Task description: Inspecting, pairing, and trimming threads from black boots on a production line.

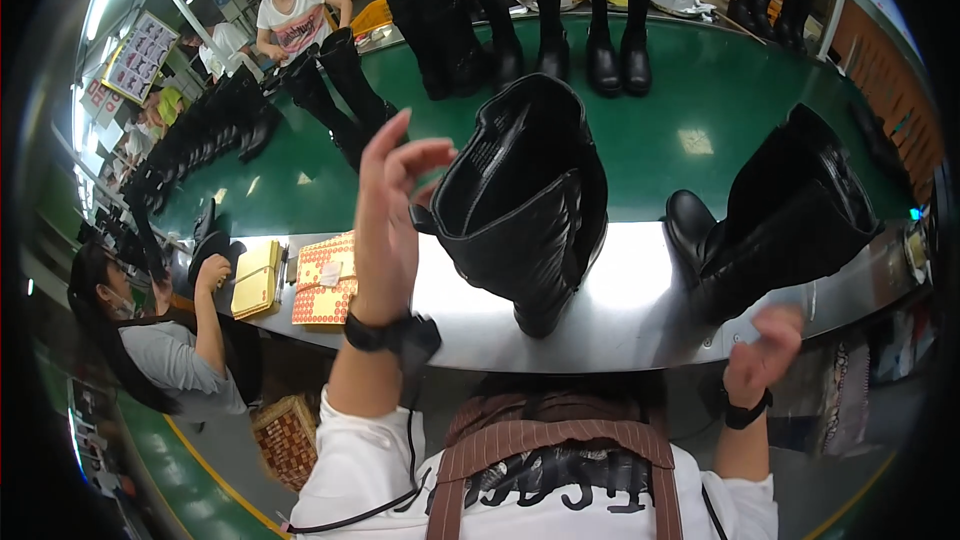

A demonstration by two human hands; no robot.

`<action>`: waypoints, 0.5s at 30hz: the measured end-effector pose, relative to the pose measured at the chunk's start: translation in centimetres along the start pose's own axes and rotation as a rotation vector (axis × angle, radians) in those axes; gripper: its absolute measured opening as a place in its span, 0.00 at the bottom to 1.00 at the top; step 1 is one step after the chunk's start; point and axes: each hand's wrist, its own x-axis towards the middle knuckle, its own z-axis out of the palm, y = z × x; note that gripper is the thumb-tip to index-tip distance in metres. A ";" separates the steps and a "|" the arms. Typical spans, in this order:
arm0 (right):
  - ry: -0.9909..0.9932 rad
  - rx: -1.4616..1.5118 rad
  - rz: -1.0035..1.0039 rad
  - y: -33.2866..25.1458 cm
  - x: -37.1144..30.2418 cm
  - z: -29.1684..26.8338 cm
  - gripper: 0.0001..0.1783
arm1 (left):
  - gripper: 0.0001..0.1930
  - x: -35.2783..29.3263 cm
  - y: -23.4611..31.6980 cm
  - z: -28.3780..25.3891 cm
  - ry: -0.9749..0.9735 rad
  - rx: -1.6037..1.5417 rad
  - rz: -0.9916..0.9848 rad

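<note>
A tall black leather boot stands on the steel ledge right in front of me, its open top facing me. My left hand is raised just left of its top edge, fingers apart and curled, holding nothing. My right hand is blurred low at the right, below the ledge, loosely curled and empty. A second black boot leans on the ledge to the right, above my right hand.
A green conveyor belt carries several black boots at the back and far left. A patterned box and a yellow pad lie on the ledge's left end. A seated person works at left; others stand behind the belt.
</note>
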 end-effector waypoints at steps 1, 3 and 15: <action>-0.081 0.077 0.095 -0.6 2.1 1.1 0.27 | 0.31 2.2 1.6 -0.2 -0.042 0.030 -0.055; -0.080 0.438 0.422 -1.8 6.7 4.9 0.32 | 0.28 6.5 4.2 -0.4 -0.244 0.194 -0.195; -0.102 0.432 0.593 -0.9 16.8 17.1 0.19 | 0.17 14.8 3.2 5.6 -0.797 1.226 -0.421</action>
